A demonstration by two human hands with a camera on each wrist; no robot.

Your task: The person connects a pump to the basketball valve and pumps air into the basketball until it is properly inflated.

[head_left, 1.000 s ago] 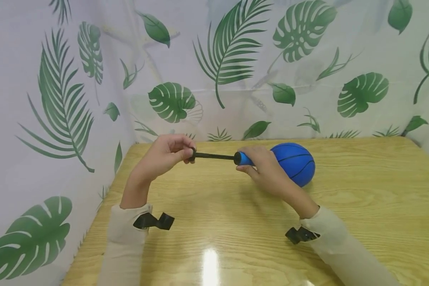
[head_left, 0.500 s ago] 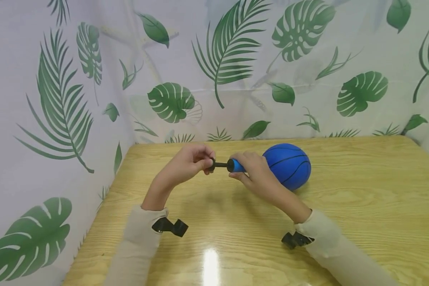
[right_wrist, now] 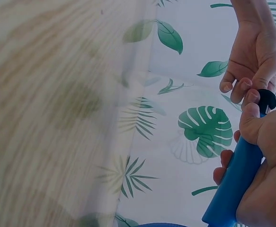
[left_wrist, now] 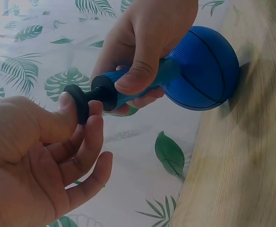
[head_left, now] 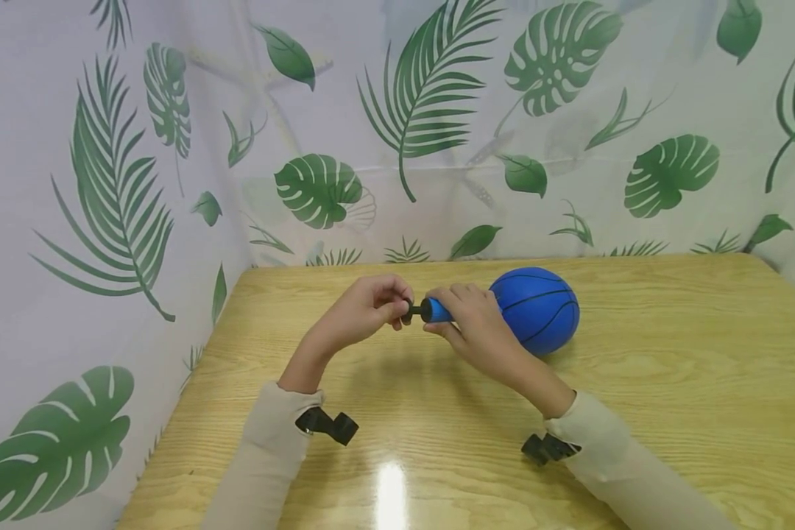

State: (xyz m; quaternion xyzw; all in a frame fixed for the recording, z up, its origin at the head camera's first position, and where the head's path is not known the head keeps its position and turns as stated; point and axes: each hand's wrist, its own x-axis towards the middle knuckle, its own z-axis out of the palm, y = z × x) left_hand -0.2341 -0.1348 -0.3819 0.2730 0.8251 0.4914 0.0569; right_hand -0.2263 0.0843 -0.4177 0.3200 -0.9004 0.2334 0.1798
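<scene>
A blue hand pump (left_wrist: 166, 73) with a black end cap lies level above the table, its far end against a blue ball (head_left: 536, 309) with black seam lines. My right hand (head_left: 480, 327) grips the pump barrel (right_wrist: 239, 182), fingers wrapped round it. Thumb and fingers of my left hand (head_left: 371, 313) pinch the black plunger handle (left_wrist: 79, 103) at the pump's left end. Only a short piece of the black rod shows between handle and barrel. Where pump and ball meet is hidden behind my right hand in the head view.
The ball rests on a wood-grain table (head_left: 689, 383). A white cloth backdrop (head_left: 437, 221) printed with green leaves stands along the table's back and left edges. Both sleeves carry a black wrist mount (head_left: 331, 425).
My left hand has moved right with the plunger handle, so the long exposed rod has slid almost fully into the barrel. My right hand and the ball have shifted only slightly.
</scene>
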